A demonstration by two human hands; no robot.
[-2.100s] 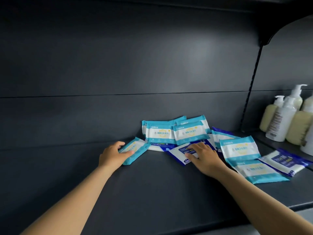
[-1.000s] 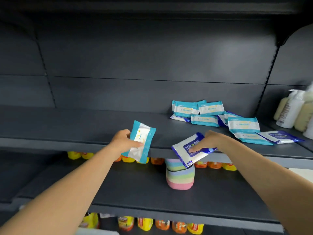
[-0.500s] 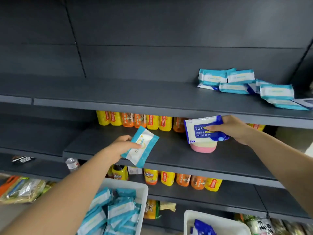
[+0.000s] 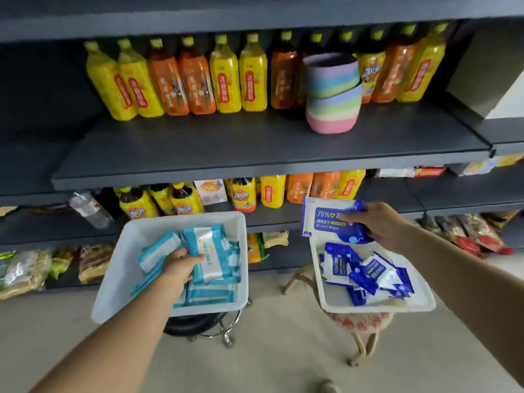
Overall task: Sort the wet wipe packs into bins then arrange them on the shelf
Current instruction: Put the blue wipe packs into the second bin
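Head view, our left hand (image 4: 177,269) gripping a teal pack (image 4: 208,255) inside the left bin (image 4: 113,279), our right hand (image 4: 378,222) pinching a blue pack (image 4: 323,219) (alcohol wipes) above the right bin (image 4: 419,300).

Soft, even daylight — no harsh glare, only faint sheen on the yellow and orange bottles (image 4: 226,78). The dark shelf (image 4: 255,148) recesses sit in deep shadow. Wide-angle bending curves the shelf edges outward — detail smears slightly throughout, print mostly unreadable
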